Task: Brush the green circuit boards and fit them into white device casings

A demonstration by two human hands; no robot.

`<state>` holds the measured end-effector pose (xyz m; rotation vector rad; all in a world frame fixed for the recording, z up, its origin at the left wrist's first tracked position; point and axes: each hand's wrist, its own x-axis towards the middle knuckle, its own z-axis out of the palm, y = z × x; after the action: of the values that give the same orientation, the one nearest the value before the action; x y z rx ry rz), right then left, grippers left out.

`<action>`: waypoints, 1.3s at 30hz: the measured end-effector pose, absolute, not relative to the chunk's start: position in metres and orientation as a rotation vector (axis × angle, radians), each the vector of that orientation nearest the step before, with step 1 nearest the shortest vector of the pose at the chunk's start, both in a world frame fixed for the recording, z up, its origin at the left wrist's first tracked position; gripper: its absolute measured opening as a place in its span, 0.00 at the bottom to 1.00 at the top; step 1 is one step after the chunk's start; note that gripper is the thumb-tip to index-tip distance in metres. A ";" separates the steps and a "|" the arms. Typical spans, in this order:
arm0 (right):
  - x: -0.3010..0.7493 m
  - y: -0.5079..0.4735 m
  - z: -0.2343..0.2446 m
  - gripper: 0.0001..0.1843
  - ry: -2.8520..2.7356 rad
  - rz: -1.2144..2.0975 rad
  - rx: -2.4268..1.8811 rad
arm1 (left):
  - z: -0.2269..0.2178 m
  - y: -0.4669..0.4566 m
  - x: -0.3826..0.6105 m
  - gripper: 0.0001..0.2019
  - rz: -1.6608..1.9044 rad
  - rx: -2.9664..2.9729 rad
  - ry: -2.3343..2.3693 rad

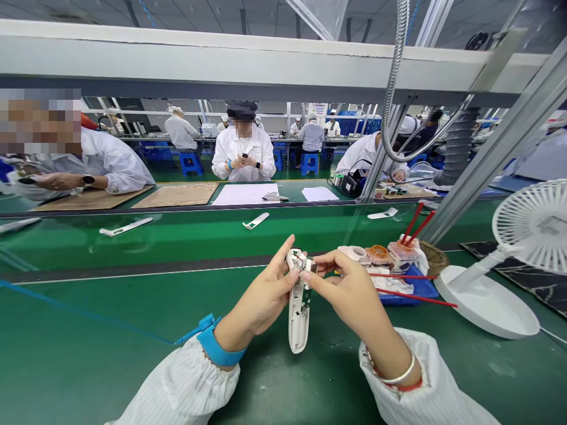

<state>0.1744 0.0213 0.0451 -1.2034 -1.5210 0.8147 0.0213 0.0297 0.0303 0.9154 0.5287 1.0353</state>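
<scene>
A long white plastic device shell [299,319] with a circuit board showing inside stands upright over the green mat [110,342]. My left hand [261,301] grips its upper part, the thumb stretched up along the top edge. My right hand [349,289] pinches a small part at the top of the shell. A blue wrist strap [217,348] sits on my left wrist and a silver bangle [398,375] on my right.
A blue tray [416,289] with small pots and red sticks lies right of my hands. A white desk fan [514,260] stands at the right. White shells [126,227] lie on the green conveyor belt. Across it, people in white coats sit working.
</scene>
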 end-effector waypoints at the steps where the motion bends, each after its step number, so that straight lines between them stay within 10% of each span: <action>1: 0.174 0.021 0.045 0.14 -1.522 0.816 -1.209 | 0.030 0.029 0.022 0.32 1.041 0.913 0.531; 30: 0.152 0.000 0.022 0.06 -1.787 -0.065 -1.017 | 0.040 0.012 0.031 0.37 1.144 0.843 0.646; 39: 0.151 -0.012 0.028 0.18 -1.740 0.019 -0.977 | 0.046 0.009 0.032 0.14 1.168 0.936 0.598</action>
<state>0.1515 -0.0121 0.0282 -0.9766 -1.7401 0.0185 0.0324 0.0090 0.0458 0.9358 0.5982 1.1683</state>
